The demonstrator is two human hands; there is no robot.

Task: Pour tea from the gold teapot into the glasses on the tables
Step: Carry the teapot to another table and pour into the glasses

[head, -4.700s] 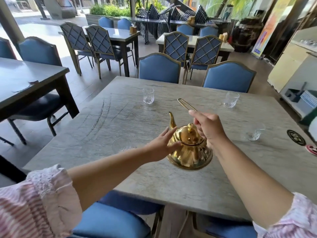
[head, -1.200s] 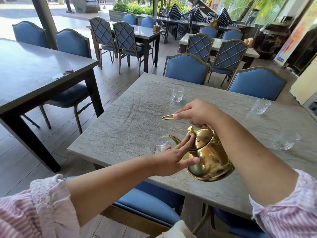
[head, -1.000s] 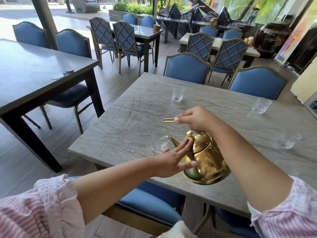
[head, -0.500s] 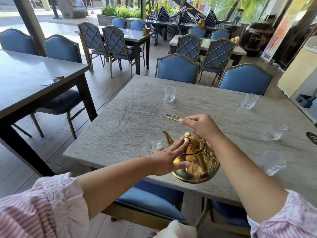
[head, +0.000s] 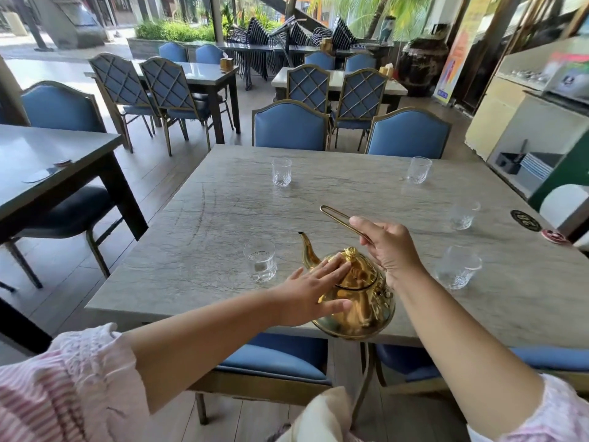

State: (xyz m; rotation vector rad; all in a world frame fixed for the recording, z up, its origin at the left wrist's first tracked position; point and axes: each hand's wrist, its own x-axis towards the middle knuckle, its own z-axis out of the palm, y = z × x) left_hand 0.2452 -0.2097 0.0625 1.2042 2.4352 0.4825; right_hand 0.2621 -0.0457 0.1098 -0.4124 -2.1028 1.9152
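Observation:
The gold teapot (head: 360,298) hangs above the near edge of the grey stone table (head: 318,199), its spout pointing up and left. My right hand (head: 389,247) grips its long wire handle. Resting flat on the lid and the pot's left side is my left hand (head: 310,291), fingers spread. Just left of the spout stands a glass (head: 260,264) with some liquid in it. Several more glasses are on the table: far middle (head: 281,172), far right (head: 419,170), right (head: 462,215) and near right (head: 457,271).
Blue chairs (head: 290,126) stand along the table's far side and below its near edge. A dark table (head: 47,164) is to the left, a counter (head: 538,122) to the right. Round coasters (head: 526,216) lie at the table's right edge. More tables and chairs stand behind.
The teapot has tipped back from its pouring tilt, so the spout now points upward and away from the near glass. My left hand has slid up onto the lid.

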